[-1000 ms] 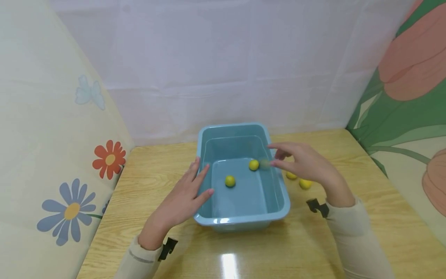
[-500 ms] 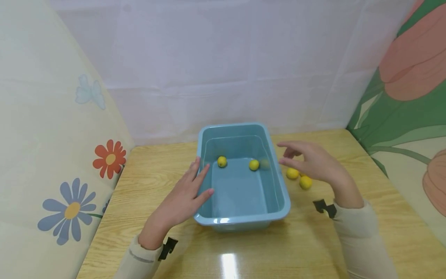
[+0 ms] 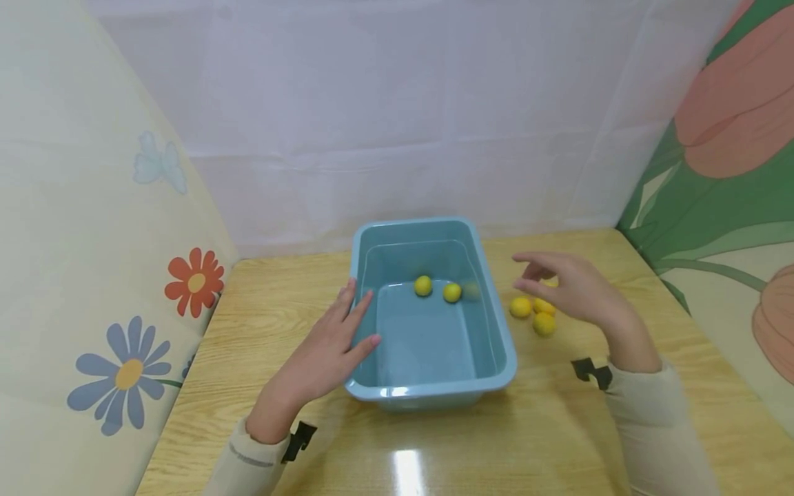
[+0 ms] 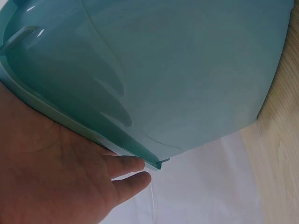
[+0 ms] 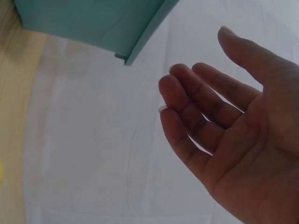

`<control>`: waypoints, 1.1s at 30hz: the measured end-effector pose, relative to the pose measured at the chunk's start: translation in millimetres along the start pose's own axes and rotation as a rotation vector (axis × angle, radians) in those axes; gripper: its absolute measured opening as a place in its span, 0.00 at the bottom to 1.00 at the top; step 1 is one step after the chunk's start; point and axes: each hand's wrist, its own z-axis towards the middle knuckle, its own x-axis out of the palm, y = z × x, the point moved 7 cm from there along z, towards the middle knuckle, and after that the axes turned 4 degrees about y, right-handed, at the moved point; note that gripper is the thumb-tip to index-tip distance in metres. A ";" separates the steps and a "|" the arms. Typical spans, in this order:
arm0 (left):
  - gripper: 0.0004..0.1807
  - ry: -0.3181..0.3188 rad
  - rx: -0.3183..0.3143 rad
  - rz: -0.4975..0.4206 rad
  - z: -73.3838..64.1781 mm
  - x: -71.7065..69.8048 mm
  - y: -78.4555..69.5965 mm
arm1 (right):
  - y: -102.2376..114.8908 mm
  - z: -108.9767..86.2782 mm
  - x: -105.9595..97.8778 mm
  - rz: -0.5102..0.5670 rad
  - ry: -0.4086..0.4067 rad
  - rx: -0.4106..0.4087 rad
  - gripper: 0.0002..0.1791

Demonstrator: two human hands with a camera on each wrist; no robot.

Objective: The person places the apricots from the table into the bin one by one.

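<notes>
Clearly the tub (image 3: pixel 428 391) sits on the table (image 3: pixel 273 331), its far end close to the table's far edge. Two lemons lie on its floor: one (image 3: pixel 423 286) by the middle of the far wall, the other (image 3: pixel 452 293) just beside it, near the far right corner.

The left hand (image 3: pixel 319 358) rests at the tub's left rim, its fingers extended and the thumb held apart over the inside; it grips nothing. The right hand (image 3: pixel 567 286) hangs above the table, off the tub's right rim — fingers gently bent, thumb well away from them, palm bare in its wrist view.

Under and beside that hand, between the tub and the table's right edge, more lemons form a small group: one (image 3: pixel 520 307) nearest the tub, one (image 3: pixel 544 306) just beside it, one (image 3: pixel 544 324) nearer the wearer, and one (image 3: pixel 549 282) farther back, mostly hidden by the hand.

Both sleeves (image 3: pixel 657 420) are pale, with a black piece (image 3: pixel 300 442) at each wrist. White cloth (image 3: pixel 397 124) hangs behind the table's far edge; painted flowers (image 3: pixel 195 282) stand along the left — pink blooms (image 3: pixel 738 117) and green leaves along the right.
</notes>
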 end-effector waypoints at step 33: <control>0.41 0.000 -0.004 -0.005 0.9 1.7 1.3 | -78.2 -15.2 2.9 0.019 -0.085 0.176 0.27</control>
